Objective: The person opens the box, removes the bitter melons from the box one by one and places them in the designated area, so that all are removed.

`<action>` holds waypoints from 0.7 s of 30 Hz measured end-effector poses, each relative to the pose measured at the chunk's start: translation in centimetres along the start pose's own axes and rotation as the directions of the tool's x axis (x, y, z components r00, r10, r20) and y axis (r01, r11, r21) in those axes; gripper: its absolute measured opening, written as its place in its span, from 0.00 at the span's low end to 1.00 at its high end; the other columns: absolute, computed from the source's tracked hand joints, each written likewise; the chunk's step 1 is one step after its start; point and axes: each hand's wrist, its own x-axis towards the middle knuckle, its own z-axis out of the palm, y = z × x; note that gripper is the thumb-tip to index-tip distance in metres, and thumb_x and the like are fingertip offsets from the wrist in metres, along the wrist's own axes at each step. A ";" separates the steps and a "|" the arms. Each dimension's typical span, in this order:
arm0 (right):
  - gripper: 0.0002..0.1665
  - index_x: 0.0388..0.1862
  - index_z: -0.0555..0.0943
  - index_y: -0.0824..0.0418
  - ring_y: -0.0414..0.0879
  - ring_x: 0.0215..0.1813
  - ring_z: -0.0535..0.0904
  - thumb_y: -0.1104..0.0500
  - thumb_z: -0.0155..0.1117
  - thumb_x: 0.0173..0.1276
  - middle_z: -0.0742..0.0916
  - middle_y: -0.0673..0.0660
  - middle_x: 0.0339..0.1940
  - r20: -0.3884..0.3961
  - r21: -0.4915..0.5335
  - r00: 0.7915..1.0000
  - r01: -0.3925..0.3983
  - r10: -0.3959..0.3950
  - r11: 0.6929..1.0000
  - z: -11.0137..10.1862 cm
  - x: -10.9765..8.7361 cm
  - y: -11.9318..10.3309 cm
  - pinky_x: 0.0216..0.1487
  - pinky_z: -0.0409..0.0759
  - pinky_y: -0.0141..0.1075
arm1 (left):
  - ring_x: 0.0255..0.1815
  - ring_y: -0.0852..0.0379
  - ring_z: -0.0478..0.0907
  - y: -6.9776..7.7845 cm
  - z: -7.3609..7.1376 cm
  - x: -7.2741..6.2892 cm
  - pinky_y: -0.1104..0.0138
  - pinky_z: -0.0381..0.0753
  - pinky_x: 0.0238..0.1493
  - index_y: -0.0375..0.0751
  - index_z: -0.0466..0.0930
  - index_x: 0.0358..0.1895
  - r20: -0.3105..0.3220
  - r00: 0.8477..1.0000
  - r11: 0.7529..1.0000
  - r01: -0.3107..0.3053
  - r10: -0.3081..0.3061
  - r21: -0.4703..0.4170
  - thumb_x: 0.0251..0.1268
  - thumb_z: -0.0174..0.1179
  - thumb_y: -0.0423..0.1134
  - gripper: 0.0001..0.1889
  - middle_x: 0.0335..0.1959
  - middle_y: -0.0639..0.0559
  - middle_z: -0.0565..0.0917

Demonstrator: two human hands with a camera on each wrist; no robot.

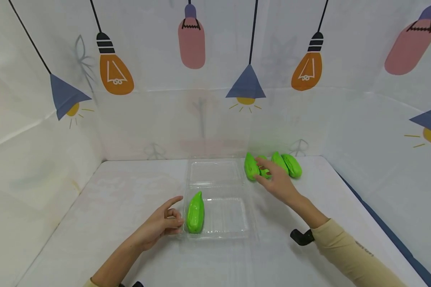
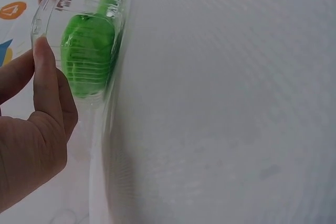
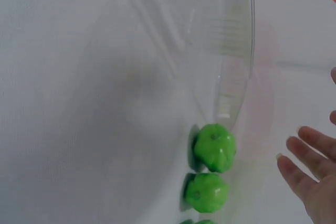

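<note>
A clear plastic clamshell box lies with its lid folded back. Along the left side of its base sits one glossy green pepper, tip pointing away. My left hand pinches the box's left rim between thumb and fingers, as the left wrist view shows. At the back, several more green peppers lie in a row right of the lid. My right hand is over that row, fingers spread, partly covering the middle ones. In the right wrist view, its fingers are apart from the nearest pepper.
The box and peppers are on a white-covered table. A white cloth wall printed with lamps and bulbs rises behind and on both sides. A black strap piece sticks out at my right sleeve.
</note>
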 end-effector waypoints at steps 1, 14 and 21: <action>0.35 0.71 0.70 0.62 0.60 0.58 0.80 0.59 0.68 0.66 0.83 0.65 0.59 0.000 -0.001 1.000 0.013 -0.013 1.000 0.2 0.0 -0.2 0.53 0.80 0.56 | 0.37 0.58 0.78 0.0 0.0 0.0 0.66 0.87 0.44 0.49 0.47 0.79 0.000 1.000 1.000 0.001 -0.001 0.002 0.67 0.62 0.34 0.42 0.39 0.51 0.73; 0.36 0.74 0.67 0.54 0.56 0.57 0.81 0.55 0.66 0.69 0.84 0.59 0.57 0.096 0.103 0.995 0.026 -0.035 0.994 2.9 0.2 -2.2 0.57 0.81 0.54 | 0.37 0.58 0.78 0.1 0.0 0.0 0.67 0.87 0.43 0.48 0.46 0.79 -0.004 1.000 1.000 0.005 -0.005 -0.001 0.67 0.61 0.34 0.42 0.39 0.51 0.72; 0.36 0.74 0.68 0.54 0.54 0.56 0.81 0.52 0.65 0.70 0.83 0.58 0.57 0.146 0.106 0.988 0.038 -0.054 0.994 4.3 0.3 -3.3 0.56 0.82 0.50 | 0.38 0.58 0.78 0.3 0.0 0.0 0.66 0.87 0.44 0.49 0.47 0.79 -0.001 1.000 1.000 0.013 -0.013 0.000 0.67 0.61 0.34 0.42 0.39 0.51 0.72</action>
